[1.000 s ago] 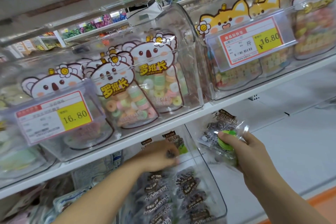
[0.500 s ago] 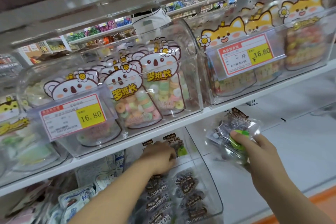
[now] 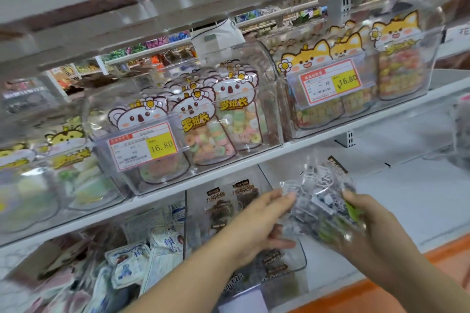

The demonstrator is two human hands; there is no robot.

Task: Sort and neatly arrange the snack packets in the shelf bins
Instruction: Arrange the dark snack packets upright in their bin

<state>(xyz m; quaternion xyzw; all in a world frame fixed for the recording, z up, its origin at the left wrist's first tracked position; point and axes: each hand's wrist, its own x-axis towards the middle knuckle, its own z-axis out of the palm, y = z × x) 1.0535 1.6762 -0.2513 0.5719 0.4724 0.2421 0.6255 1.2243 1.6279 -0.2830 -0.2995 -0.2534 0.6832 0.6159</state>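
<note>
Head view shows two bare hands in front of the clear lower bin (image 3: 301, 260). Right hand (image 3: 366, 223) grasps one clear snack packet (image 3: 321, 207) of dark pieces, thumb on its green patch, right of and above that bin. Left hand (image 3: 259, 221) reaches across the bin with fingers spread, fingertips touching the packet's left edge. Inside the bin stand dark packets (image 3: 230, 207), count unclear. Left of the bin lie white-blue packets (image 3: 132, 262). Above the bin, on a white shelf (image 3: 318, 143), a koala-packet bin (image 3: 272, 119) and a fox-packet bin (image 3: 432, 66) each carry one 16.80 price tag (image 3: 142, 146). Farther shelves are blurred.
</note>
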